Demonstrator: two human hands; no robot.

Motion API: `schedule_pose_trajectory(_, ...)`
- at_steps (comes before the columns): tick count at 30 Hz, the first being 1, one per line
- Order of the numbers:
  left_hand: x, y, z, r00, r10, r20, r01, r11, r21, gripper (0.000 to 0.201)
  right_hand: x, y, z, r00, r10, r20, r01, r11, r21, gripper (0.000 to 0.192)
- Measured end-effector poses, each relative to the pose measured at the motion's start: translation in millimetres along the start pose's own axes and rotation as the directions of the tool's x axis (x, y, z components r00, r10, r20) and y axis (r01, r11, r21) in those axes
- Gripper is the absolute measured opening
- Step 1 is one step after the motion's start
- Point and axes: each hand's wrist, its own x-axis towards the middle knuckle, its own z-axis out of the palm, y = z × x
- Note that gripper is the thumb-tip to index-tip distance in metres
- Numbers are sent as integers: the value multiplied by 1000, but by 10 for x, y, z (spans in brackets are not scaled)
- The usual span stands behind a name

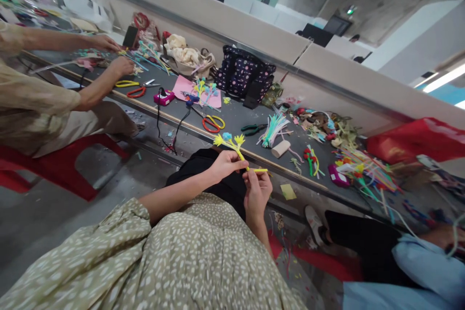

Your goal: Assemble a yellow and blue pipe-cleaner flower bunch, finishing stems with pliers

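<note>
My left hand [225,163] grips the stem of a yellow pipe-cleaner flower [229,141] that has a small blue tuft at its top. My right hand [257,191] pinches the lower end of the same yellow stem [259,170], just below the left hand. Both hands are held over my lap, in front of the dark worktable [236,118]. My sleeves are olive with white dots.
On the table lie red and yellow scissors [213,123], green pliers [253,129], a bundle of coloured pipe cleaners [273,129], a pink sheet [198,92], a dotted bag [243,75]. Another person's hands [112,55] work at far left; someone in blue sits at right.
</note>
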Motion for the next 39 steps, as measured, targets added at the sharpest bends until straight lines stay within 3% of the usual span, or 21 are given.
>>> schedule_pose_trajectory(2,-10,5,-3,999,13,35,-12,999,-34,34,27,-18,1,984,162,77,-173,972,160,18)
schedule_pose_trajectory(4,-22,10,-5,996,23,85,-17,998,-61,33,54,-26,-6,931,304,199,-351,895,274,20)
schedule_pose_trajectory(7,-30,5,-7,992,20,123,-11,997,-76,33,73,-23,-13,875,376,304,-470,811,349,22)
schedule_pose_trajectory(10,-15,-15,-11,996,13,83,-7,998,-64,35,57,-14,-10,937,268,223,-326,900,290,20)
schedule_pose_trajectory(13,14,-40,-20,999,12,44,-12,1000,-2,38,17,2,-20,997,28,67,-28,1000,7,17)
schedule_pose_trajectory(17,37,-58,-29,1000,-16,21,14,996,87,40,-26,63,-59,961,-269,61,271,878,-395,16)
schedule_pose_trajectory(20,38,-48,-28,999,-28,40,25,997,79,40,-38,91,-75,931,-350,104,356,808,-469,15)
schedule_pose_trajectory(24,38,-23,-25,998,-13,55,10,998,56,39,-50,21,-50,961,-266,76,276,890,-363,13)
schedule_pose_trajectory(28,20,6,-10,998,21,62,-24,999,41,37,-27,-56,-14,998,-30,52,33,998,-52,14)
schedule_pose_trajectory(30,0,22,7,996,30,78,-32,999,15,36,6,-56,-5,981,154,115,-172,969,175,16)
schedule_pose_trajectory(33,-21,32,24,992,-2,124,7,999,-38,36,54,-28,8,898,356,259,-434,818,379,18)
schedule_pose_trajectory(34,-21,28,24,991,-7,133,12,999,-39,36,63,-19,14,886,373,275,-458,797,394,18)
schedule_pose_trajectory(36,-7,6,14,994,22,110,-23,1000,2,35,68,-11,25,914,326,240,-397,840,369,19)
schedule_pose_trajectory(39,27,-32,-12,995,92,48,-97,990,107,36,41,-17,29,990,109,90,-123,979,163,18)
